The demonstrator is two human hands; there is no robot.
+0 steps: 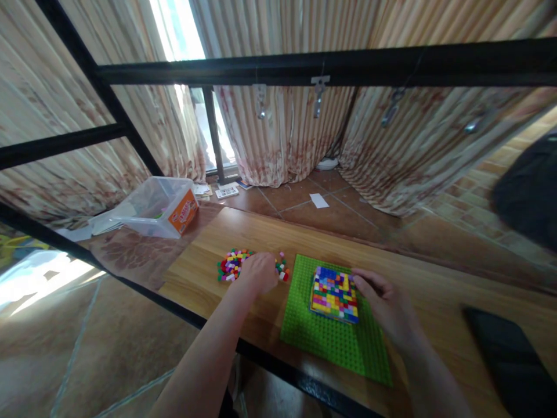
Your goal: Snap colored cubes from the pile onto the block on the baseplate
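My left hand (260, 273) reaches palm down into a loose pile of small coloured toy bricks (230, 264); its fingertips are hidden behind the back of the hand. A square block built of many-coloured bricks (334, 295) stands on a green studded baseplate (300, 325). At the far right corner of that block is my right hand (385, 299), with thumb and forefinger brought close together in a pinch at its edge. Whatever lies between those fingertips is too small to make out.
The wooden table (195, 278) has a black metal frame, with a dark bar (282, 74) crossing above. A dark flat device (507, 354) lies at the right. Beyond the table's left end sits a clear plastic bin (152, 203) with an orange label. Curtains hang behind.
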